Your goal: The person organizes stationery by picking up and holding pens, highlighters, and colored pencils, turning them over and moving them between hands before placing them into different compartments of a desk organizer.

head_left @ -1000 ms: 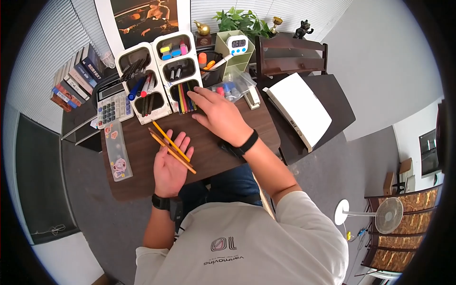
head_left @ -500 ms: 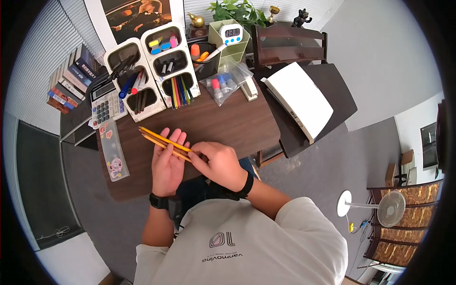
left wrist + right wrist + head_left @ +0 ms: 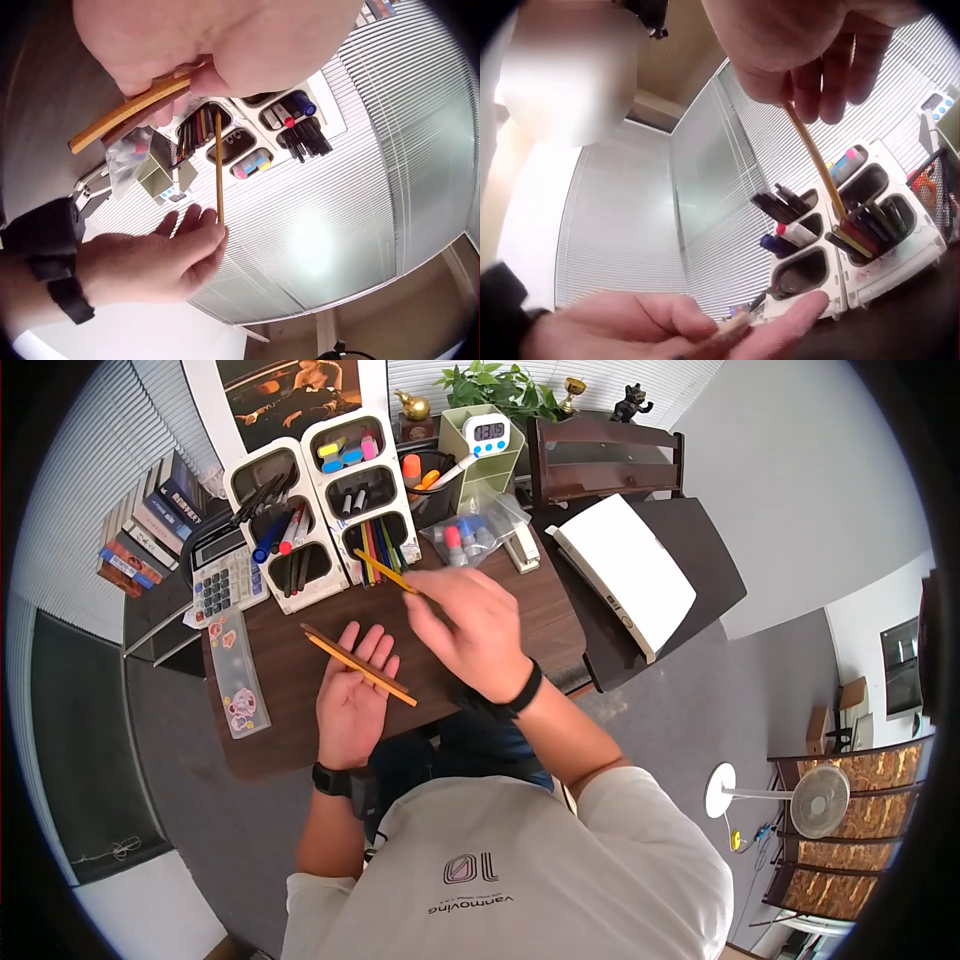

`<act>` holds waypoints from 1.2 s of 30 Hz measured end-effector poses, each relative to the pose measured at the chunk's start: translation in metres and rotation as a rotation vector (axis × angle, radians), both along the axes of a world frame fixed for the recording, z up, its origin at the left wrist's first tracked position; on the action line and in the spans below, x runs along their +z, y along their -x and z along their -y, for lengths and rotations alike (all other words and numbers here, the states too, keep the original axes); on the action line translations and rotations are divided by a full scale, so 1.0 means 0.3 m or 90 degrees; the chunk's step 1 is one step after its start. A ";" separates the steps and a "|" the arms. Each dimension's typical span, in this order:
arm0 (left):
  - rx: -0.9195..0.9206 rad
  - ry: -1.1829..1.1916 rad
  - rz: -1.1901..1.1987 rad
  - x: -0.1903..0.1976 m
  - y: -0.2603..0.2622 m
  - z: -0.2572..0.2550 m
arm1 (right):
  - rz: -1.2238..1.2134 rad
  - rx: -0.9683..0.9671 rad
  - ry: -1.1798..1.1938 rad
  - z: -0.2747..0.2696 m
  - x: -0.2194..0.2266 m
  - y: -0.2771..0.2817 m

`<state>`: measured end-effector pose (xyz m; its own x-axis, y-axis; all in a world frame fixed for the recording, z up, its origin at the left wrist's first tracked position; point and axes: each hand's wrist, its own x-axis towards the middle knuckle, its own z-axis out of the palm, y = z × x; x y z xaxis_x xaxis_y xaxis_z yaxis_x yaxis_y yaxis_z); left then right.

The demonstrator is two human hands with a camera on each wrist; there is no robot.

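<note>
In the head view my right hand (image 3: pixel 470 622) pinches one end of a yellow pencil (image 3: pixel 380 568), whose other end is at the lower right compartment of the white organizer (image 3: pixel 330 593), which holds several coloured pencils (image 3: pixel 388 547). The left hand (image 3: pixel 352 710) lies palm up, with its thumb over a brown pencil (image 3: pixel 335 646) and an orange pencil (image 3: pixel 362 670). The left wrist view shows the right hand (image 3: pixel 161 259) holding the yellow pencil (image 3: pixel 220 172) by its end.
A calculator (image 3: pixel 228 585) and a clear stickered case (image 3: pixel 237 680) are left of the organizer. To its right are a black mesh cup (image 3: pixel 432 500), a plastic bag of bottles (image 3: pixel 465 538) and a stapler (image 3: pixel 522 548). A white box (image 3: pixel 630 575) lies on the dark chair.
From the left palm, the right hand has lifted the yellow pencil up to the organizer. Two pencils stay in the left hand, which has barely moved.
</note>
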<state>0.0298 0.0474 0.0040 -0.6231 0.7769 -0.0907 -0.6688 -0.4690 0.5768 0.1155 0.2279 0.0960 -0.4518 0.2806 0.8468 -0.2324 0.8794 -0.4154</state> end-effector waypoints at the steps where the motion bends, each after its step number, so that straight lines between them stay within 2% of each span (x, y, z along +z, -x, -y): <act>1: 0.003 0.005 0.002 0.002 -0.002 0.003 | 0.024 -0.017 -0.025 0.000 -0.015 0.037; 7: 0.003 0.003 0.005 0.003 0.001 0.011 | 0.112 -0.058 -0.101 0.004 -0.067 0.172; 12: 0.008 0.014 0.010 0.003 0.000 0.007 | 0.134 -0.076 -0.107 0.010 -0.062 0.168; 16: 0.033 -0.014 0.017 -0.023 0.000 0.005 | 0.089 0.085 -0.015 0.069 -0.043 0.005; 20: 0.054 -0.003 0.012 -0.018 -0.004 0.006 | 0.259 0.142 0.081 0.128 -0.108 -0.129; 22: 0.035 -0.009 0.003 -0.026 0.003 0.004 | 0.276 0.170 0.122 0.135 -0.159 -0.149; 24: 0.017 0.016 -0.013 -0.015 0.003 0.005 | 0.230 0.214 0.127 0.138 -0.191 -0.155; 28: -0.006 -0.001 -0.008 -0.008 0.000 0.010 | 0.188 0.217 0.195 0.129 -0.171 -0.170; 32: 0.022 0.010 -0.013 -0.007 -0.005 0.011 | 0.155 0.221 0.214 0.097 -0.099 -0.207; 36: 0.025 0.034 -0.007 0.012 -0.003 0.004 | 0.007 0.081 0.114 0.011 -0.008 -0.225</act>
<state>0.0306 0.0463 0.0075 -0.6547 0.7456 -0.1246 -0.6439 -0.4637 0.6086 0.1829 0.2245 0.0935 -0.5024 0.3658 0.7835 -0.3320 0.7551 -0.5654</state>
